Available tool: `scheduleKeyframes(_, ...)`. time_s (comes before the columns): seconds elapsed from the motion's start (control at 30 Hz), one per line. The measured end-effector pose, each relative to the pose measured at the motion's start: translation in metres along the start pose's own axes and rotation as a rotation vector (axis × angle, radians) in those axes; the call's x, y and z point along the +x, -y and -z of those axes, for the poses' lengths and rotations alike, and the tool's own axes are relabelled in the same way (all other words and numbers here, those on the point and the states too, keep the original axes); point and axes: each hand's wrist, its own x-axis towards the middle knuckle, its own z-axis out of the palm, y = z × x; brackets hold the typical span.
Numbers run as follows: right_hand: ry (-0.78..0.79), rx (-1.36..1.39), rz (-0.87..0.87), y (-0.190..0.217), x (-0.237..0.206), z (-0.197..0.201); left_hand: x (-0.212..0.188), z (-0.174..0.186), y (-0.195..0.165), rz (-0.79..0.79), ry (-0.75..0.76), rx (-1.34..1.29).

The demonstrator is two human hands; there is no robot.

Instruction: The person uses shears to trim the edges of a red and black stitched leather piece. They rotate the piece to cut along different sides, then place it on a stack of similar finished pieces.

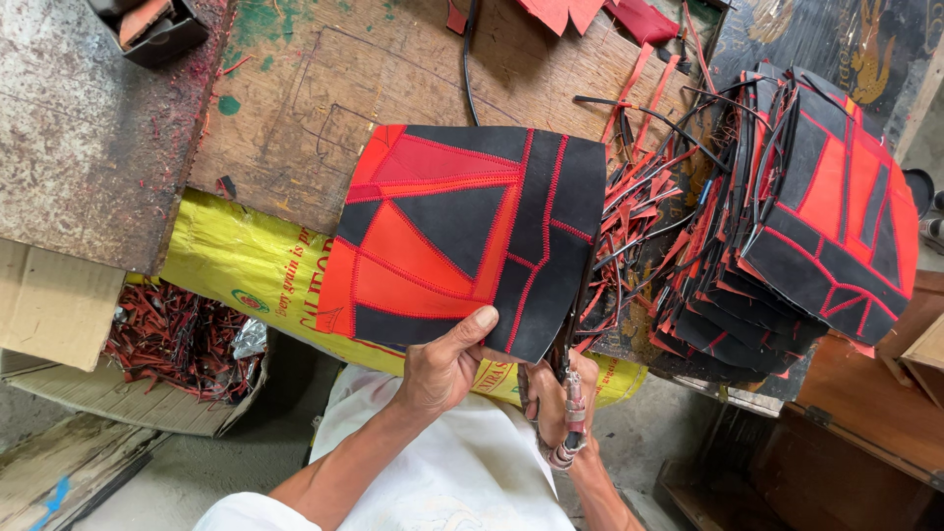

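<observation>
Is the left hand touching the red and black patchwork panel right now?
Touching. The head view shows the left hand gripping the patchwork panel at its lower edge, thumb pressed flat on the black patch.

A yellow printed sack [246, 270] with a green and red round emblem drapes over my desk's [295, 98] near edge. A brown cardboard box [49, 305] sits below the desk's left corner.

The stitched patchwork panel of suede pieces [462, 236] mixes black, red and orange angular patches with red seam lines. The stacked pile of similar panels [806, 216] repeats black and red. The woven plastic sack [246, 265] is yellow with dark print.
</observation>
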Motion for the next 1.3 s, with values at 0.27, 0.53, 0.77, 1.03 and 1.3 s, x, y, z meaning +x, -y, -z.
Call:
scheduleKeyframes(0.27, 0.013, 0.002, -0.022, 0.015, -0.001, -0.007, -0.001, 0.000, -0.007, 0.047, 0.041, 0.018)
scheduleKeyframes(0.53, -0.046, -0.173, -0.107, 0.039, 0.013, -0.008, -0.012, -0.007, -0.006, 0.022, 0.019, 0.055)
scheduleKeyframes(0.77, -0.054, -0.177, -0.032, 0.032, 0.015, -0.008, -0.015, -0.007, -0.006, 0.056, 0.014, 0.050)
scheduleKeyframes(1.03, -0.055, -0.097, -0.116, 0.029, 0.013, -0.005, -0.014, -0.005, -0.004, 0.042, 0.009, 0.064)
scheduleKeyframes(1.3, -0.056, -0.039, -0.150, 0.020, 0.011, -0.002, -0.014, 0.000, -0.004, 0.038, -0.018, 0.048)
